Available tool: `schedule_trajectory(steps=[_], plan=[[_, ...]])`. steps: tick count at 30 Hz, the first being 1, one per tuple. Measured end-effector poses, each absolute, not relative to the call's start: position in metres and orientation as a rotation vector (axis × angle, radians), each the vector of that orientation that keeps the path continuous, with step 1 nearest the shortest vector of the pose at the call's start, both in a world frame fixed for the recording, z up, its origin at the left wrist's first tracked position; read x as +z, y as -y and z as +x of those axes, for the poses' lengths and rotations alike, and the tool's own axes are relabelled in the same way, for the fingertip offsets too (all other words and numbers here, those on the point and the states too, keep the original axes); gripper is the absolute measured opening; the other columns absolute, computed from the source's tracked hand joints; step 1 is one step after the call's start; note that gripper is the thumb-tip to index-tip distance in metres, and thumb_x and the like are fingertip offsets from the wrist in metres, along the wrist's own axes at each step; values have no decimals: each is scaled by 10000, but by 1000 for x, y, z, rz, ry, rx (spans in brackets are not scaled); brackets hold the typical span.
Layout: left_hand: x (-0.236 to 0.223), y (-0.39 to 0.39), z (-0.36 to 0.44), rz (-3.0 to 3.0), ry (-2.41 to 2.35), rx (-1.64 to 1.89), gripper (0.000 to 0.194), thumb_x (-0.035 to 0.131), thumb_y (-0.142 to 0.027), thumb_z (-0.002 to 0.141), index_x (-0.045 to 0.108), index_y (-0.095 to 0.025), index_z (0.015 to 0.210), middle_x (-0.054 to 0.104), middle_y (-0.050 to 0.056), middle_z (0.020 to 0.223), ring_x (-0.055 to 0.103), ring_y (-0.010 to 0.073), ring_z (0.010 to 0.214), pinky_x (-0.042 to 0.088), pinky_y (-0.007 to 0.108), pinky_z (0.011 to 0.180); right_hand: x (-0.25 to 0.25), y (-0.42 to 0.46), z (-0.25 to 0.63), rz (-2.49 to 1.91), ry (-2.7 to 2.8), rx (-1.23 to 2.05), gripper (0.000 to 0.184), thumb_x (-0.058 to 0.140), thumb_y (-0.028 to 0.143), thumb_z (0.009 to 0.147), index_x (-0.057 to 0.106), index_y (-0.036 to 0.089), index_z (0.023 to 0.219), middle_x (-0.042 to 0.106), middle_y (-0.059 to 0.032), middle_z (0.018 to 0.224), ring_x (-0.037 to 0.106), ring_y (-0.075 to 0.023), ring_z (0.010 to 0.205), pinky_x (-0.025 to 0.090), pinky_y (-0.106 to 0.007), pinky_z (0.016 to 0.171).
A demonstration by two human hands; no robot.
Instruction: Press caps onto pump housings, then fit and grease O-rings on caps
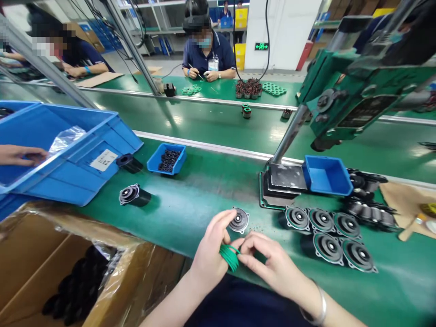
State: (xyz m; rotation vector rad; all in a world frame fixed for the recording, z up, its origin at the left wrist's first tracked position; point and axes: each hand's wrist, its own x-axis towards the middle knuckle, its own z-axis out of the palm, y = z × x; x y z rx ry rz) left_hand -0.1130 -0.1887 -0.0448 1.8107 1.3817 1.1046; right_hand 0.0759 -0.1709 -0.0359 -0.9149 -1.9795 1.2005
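In the head view, my left hand (211,245) is closed around a bundle of thin green rings (229,260) low over the front of the bench. My right hand (269,255) pinches the bundle's right side, apparently on one ring that stands a little apart. Just beyond my hands a round grey metal end cover (240,220) with a stepped centre faces up; my left thumb and fingers partly hide it. To the left, a black cylindrical housing (140,199) with a similar metal cover lies tilted.
Several covered housings (329,246) stand at right beside a green press (286,181) and a blue bin (327,175). At left are a small bin of black parts (166,159), a large blue crate (71,181) with another person's hand (22,155), and a cardboard box (136,259).
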Motion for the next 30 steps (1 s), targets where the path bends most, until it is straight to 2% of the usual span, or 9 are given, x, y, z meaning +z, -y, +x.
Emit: schedule_trajectory(steps=[3, 6, 8, 12, 14, 17, 21, 26, 30], plan=[[-43, 192, -114, 1858, -1301, 1099, 549, 587, -143, 909, 432, -280, 1417, 556, 116, 1317, 594, 87, 683, 599, 285, 764, -35, 174, 76, -905, 1934, 1245, 175, 582, 257, 931, 539, 167, 786, 544, 10, 750, 516, -67, 706, 430, -169, 655], [-39, 193, -122, 1858, -1169, 1119, 469, 655, -178, 886, 544, -254, 1335, 689, 67, 992, 667, 197, 944, 595, 301, 813, -31, 173, 82, -871, 1927, 1265, 152, 587, 241, 920, 541, 167, 795, 540, 8, 746, 518, -65, 707, 432, -162, 653], [-36, 191, -130, 1778, -1067, 1181, 355, 661, -192, 890, 620, -247, 1239, 697, 52, 904, 692, 213, 953, 598, 292, 786, -28, 171, 87, -873, 1880, 1237, 148, 572, 223, 921, 533, 166, 790, 540, 7, 745, 514, -62, 689, 433, -157, 637], [-40, 178, -139, 1535, -1183, 1337, 195, 593, -176, 929, 670, -224, 1101, 660, 56, 1061, 639, 70, 558, 569, 227, 588, -26, 161, 97, -1014, 1683, 1099, 161, 541, 214, 936, 521, 166, 784, 524, -5, 770, 509, -63, 671, 432, -162, 601], [-49, 169, -134, 1523, -1366, 1262, 335, 704, -226, 855, 629, -221, 1181, 630, 76, 1161, 531, 22, 460, 551, 229, 535, -27, 157, 101, -1083, 1642, 1004, 146, 549, 215, 935, 525, 170, 798, 514, -8, 784, 515, -69, 689, 439, -167, 611], [-66, 161, -117, 1656, -1529, 1055, 746, 872, -291, 664, 522, -213, 1318, 595, 124, 1258, 558, 62, 524, 592, 299, 623, -29, 153, 106, -1116, 1673, 888, 111, 557, 197, 929, 530, 177, 823, 510, -8, 799, 519, -69, 702, 445, -167, 627], [-71, 151, -105, 1876, -1472, 949, 652, 817, -281, 733, 521, -211, 1310, 596, 121, 1276, 677, 192, 869, 589, 343, 821, -31, 153, 108, -1120, 1738, 780, 103, 556, 160, 920, 528, 177, 822, 520, -8, 801, 525, -69, 716, 453, -165, 637], [-47, 131, -143, 1974, -1181, 637, 559, 701, -257, 846, 499, -274, 1367, 617, 65, 1244, 532, 63, 574, 569, 283, 736, -34, 153, 111, -1098, 1810, 685, 80, 563, 122, 904, 533, 172, 848, 539, -12, 810, 540, -70, 731, 469, -160, 639], [-50, 133, -151, 1903, -1303, 665, 662, 699, -316, 854, 393, -279, 1439, 616, 57, 1190, 475, 48, 541, 565, 286, 730, -39, 152, 110, -1097, 1828, 625, 74, 569, 106, 896, 537, 170, 879, 548, -18, 831, 546, -71, 742, 473, -166, 645]])
